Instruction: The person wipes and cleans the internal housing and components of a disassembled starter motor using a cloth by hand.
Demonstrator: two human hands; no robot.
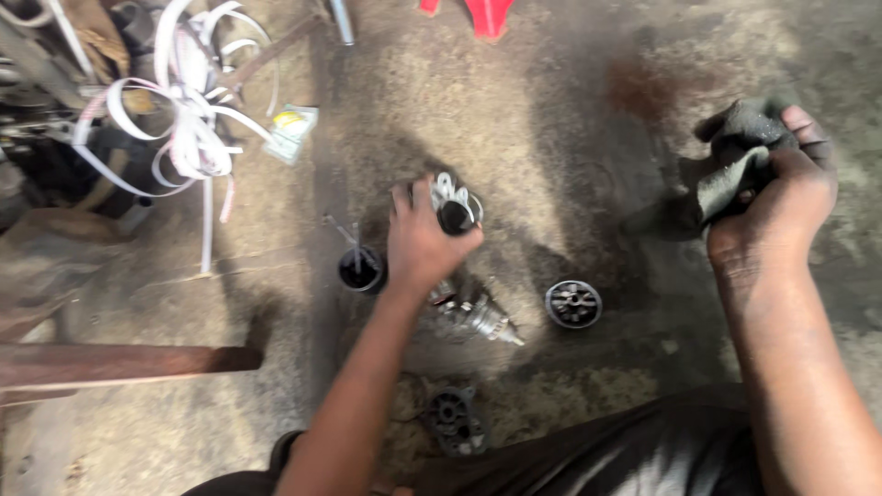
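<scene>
Dark trouser cloth (643,450) lay nearest, cut off by the near edge. Two bare hands showed. On the left, the left hand (418,243) was closed around one small silver-and-black metal housing (452,208) on the dusty concrete floor (514,101), with the thumb on its near side. On the right and well apart, the right hand (776,197) was raised and clenched on one grimy grey rag (735,170), its fingers wrapped over the bunched cloth.

Just near of the left hand lay one oily silver geared shaft assembly (473,317), partly hidden by the wrist. To its right sat one round black gear disc (573,304). Nearer, beside the forearm, lay one black cast end cover (455,422). Left of the hand stood one small black round cup (360,269) with a thin rod standing in it; the rest of its contents were too dark to make out.

Far left lay a tangle of white plastic strapping (188,119) over blurred dark machine parts, with one small yellow-and-green packet (290,130) beside it. One rusty brown bar (129,365) reached in from the left edge. A red plastic object (487,14) was cut off at the far edge.
</scene>
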